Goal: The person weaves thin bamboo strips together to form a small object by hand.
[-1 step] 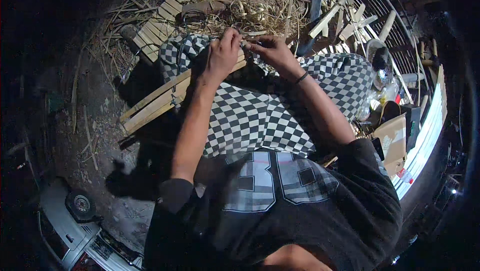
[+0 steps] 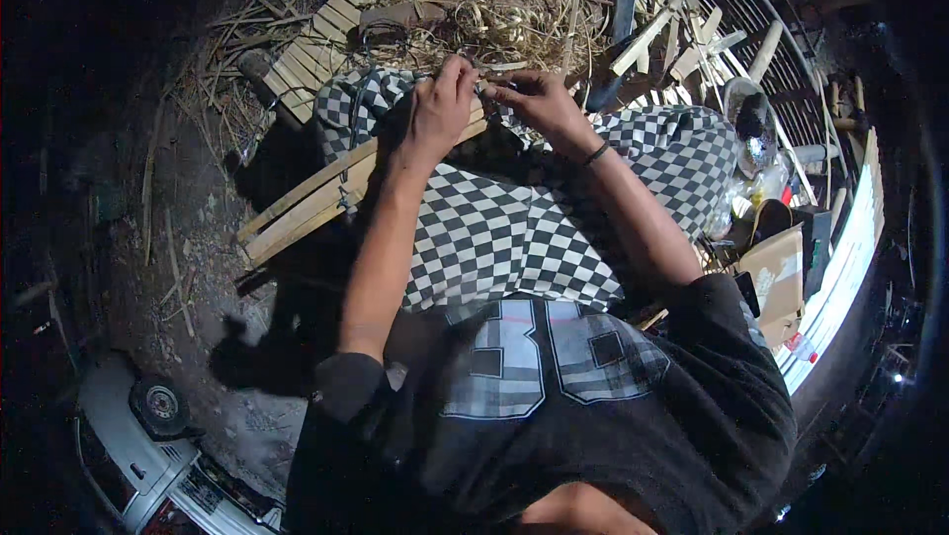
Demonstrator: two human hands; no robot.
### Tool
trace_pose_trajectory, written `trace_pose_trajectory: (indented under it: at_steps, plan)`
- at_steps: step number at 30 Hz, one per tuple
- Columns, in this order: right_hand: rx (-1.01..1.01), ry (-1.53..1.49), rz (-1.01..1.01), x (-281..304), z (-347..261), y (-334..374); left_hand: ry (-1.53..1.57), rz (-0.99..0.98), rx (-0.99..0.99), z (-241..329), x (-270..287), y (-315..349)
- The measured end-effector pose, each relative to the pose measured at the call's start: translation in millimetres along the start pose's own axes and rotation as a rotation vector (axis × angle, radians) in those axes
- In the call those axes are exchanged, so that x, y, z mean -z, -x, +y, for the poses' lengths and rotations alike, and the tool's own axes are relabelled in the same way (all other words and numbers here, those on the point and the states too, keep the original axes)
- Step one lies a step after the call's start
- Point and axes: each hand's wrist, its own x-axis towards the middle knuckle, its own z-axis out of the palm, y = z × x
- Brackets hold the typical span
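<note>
Over my lap, my left hand [image 2: 444, 110] and my right hand [image 2: 542, 103] meet above the upper end of some pale wooden slats [image 2: 311, 209]. Both have their fingers pinched closed, with the tips nearly together. What sits between the fingertips is too small and shadowed to make out. The slats run from my hands down to the left, and a dark cord [image 2: 344, 179] crosses them partway along. My left wrist lies over the slats. Black-and-white checkered trousers [image 2: 494, 228] cover my legs beneath.
Beyond my knees lie a heap of straw-like shavings [image 2: 524, 1] and a row of joined slats [image 2: 336, 16]. A dark blade [image 2: 625, 1] stands among split pieces at the right. A cardboard box [image 2: 773, 273] is by my right side. A vehicle [image 2: 148, 436] shows at lower left.
</note>
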Motion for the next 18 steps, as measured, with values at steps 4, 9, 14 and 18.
trace_pose_trajectory:
  at_steps: [4,9,14,18]
  plan:
    - [0.098,0.033,0.039,1.3,14.0,-6.8,-0.028,-0.034,0.081,7.2,-4.5,-4.9]
    - [0.175,0.050,0.036,-1.2,19.5,-11.9,-0.044,-0.014,0.055,1.4,-11.5,-5.5]
    - [0.181,0.020,-0.002,-2.5,13.2,-9.4,-0.046,-0.047,0.067,-1.5,-12.3,-1.9]
    - [0.178,0.100,0.021,1.8,23.3,-14.4,-0.048,0.004,0.031,-4.2,-19.2,-3.9]
